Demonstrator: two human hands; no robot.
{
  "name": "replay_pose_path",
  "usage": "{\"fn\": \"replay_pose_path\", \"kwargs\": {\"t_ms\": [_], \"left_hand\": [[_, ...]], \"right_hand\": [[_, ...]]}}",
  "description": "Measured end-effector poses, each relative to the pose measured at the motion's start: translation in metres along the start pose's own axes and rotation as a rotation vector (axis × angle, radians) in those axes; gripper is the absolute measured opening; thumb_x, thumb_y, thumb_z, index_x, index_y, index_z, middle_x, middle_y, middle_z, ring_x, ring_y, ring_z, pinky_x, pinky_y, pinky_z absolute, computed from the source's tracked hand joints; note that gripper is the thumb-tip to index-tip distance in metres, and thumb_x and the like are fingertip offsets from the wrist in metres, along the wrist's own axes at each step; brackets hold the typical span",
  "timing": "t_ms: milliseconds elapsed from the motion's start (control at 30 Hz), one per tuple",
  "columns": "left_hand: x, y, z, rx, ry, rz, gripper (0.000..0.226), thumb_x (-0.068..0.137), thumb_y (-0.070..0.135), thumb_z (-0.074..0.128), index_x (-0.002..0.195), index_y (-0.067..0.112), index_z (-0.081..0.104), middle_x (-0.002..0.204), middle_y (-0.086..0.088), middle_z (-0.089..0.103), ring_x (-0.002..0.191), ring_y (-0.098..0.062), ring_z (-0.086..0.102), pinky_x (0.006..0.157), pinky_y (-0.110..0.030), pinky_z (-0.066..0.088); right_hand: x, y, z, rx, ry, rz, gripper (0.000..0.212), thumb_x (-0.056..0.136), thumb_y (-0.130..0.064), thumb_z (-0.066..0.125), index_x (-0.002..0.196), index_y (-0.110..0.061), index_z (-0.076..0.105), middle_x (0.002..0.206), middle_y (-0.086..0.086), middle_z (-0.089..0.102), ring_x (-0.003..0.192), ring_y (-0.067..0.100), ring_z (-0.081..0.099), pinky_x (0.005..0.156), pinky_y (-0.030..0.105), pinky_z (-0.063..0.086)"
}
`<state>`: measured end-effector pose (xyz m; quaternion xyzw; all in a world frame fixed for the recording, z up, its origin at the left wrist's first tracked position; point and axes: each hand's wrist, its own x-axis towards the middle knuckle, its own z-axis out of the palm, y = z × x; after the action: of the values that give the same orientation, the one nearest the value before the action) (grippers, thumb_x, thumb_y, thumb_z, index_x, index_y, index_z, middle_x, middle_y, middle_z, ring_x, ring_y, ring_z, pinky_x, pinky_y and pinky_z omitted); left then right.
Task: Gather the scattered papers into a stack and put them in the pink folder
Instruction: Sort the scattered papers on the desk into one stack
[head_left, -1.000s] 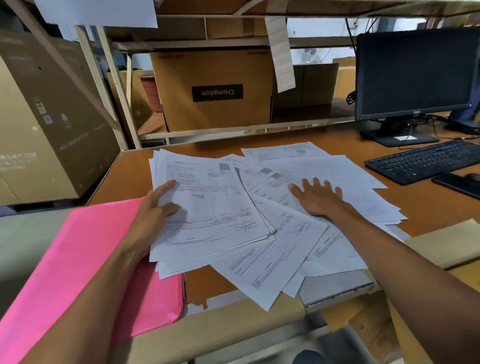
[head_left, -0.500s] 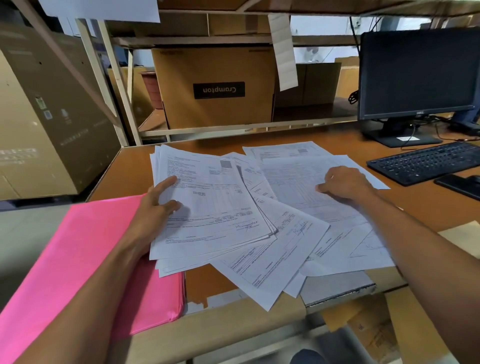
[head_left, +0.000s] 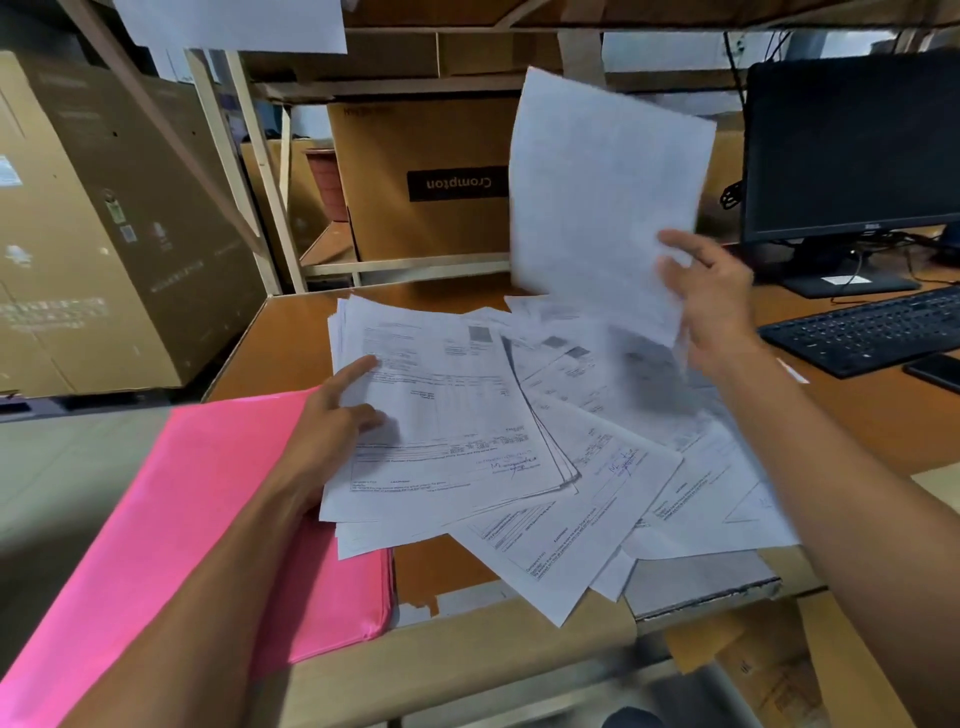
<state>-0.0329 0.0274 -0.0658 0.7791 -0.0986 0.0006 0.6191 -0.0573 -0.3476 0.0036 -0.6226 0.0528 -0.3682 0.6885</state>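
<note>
Printed white papers (head_left: 597, 499) lie fanned out across the wooden desk (head_left: 291, 332). A partly squared pile (head_left: 447, 410) sits at their left. My left hand (head_left: 332, 431) rests on that pile's left edge, thumb on top and fingers underneath. My right hand (head_left: 706, 301) holds one sheet (head_left: 602, 197) lifted upright above the spread, blurred by motion. The pink folder (head_left: 197, 519) lies closed at the desk's front left, under my left forearm and the pile's corner.
A black monitor (head_left: 852, 145) and keyboard (head_left: 872, 327) stand at the right, with a dark phone (head_left: 935, 371) beside them. A Crompton cardboard box (head_left: 421, 176) sits on the rear shelf. Large cartons (head_left: 93, 234) stand at the left. The desk's front edge is chipped.
My right hand went from pressing flat on the right-hand papers to gripping one sheet and lifting it up off the desk. My left hand has stayed on the pile.
</note>
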Motion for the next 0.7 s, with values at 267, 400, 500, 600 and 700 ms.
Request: {"fn": "replay_pose_path", "kwargs": {"t_ms": [267, 400, 500, 600, 700], "left_hand": [[-0.010, 0.012, 0.009, -0.076, 0.013, 0.040, 0.039, 0.109, 0.024, 0.049, 0.147, 0.028, 0.055, 0.141, 0.019, 0.057, 0.121, 0.005, 0.055, 0.096, -0.016, 0.038], [-0.012, 0.014, 0.011, -0.188, 0.038, 0.025, 0.033, 0.110, 0.041, 0.041, 0.135, 0.031, 0.060, 0.137, 0.026, 0.058, 0.129, 0.003, 0.056, 0.098, -0.015, 0.039], [-0.010, 0.009, 0.007, -0.051, 0.006, 0.028, 0.061, 0.100, 0.025, 0.065, 0.156, 0.033, 0.042, 0.148, 0.016, 0.050, 0.125, -0.009, 0.057, 0.085, -0.022, 0.046], [-0.007, 0.004, 0.001, -0.064, 0.004, 0.023, 0.085, 0.092, 0.004, 0.074, 0.156, 0.045, 0.037, 0.151, 0.010, 0.043, 0.124, -0.019, 0.057, 0.082, -0.029, 0.054], [-0.004, 0.003, -0.001, -0.069, -0.001, 0.020, 0.081, 0.094, -0.004, 0.067, 0.148, 0.052, 0.047, 0.154, 0.009, 0.040, 0.131, -0.025, 0.053, 0.093, -0.038, 0.055]], "right_hand": [[-0.058, 0.059, 0.050, -0.619, -0.376, -0.065, 0.036, 0.090, 0.000, 0.070, 0.119, -0.021, 0.070, 0.130, -0.004, 0.065, 0.125, 0.015, 0.056, 0.098, 0.020, 0.043], [-0.072, 0.066, 0.070, -0.677, -0.435, -0.046, 0.036, 0.094, -0.003, 0.067, 0.125, -0.021, 0.064, 0.137, 0.000, 0.060, 0.120, 0.015, 0.054, 0.071, -0.002, 0.037], [-0.076, 0.067, 0.080, -0.675, -0.438, -0.044, 0.034, 0.094, -0.005, 0.069, 0.125, -0.019, 0.064, 0.137, 0.002, 0.060, 0.110, 0.015, 0.058, 0.065, 0.001, 0.041], [-0.080, 0.063, 0.084, -0.669, -0.554, -0.036, 0.038, 0.096, -0.015, 0.068, 0.132, -0.022, 0.058, 0.133, 0.004, 0.062, 0.117, 0.022, 0.059, 0.086, 0.025, 0.050], [-0.074, 0.054, 0.074, -0.584, -0.516, 0.052, 0.035, 0.100, -0.022, 0.062, 0.133, -0.026, 0.056, 0.123, 0.002, 0.066, 0.104, 0.021, 0.065, 0.088, 0.037, 0.056]]}}
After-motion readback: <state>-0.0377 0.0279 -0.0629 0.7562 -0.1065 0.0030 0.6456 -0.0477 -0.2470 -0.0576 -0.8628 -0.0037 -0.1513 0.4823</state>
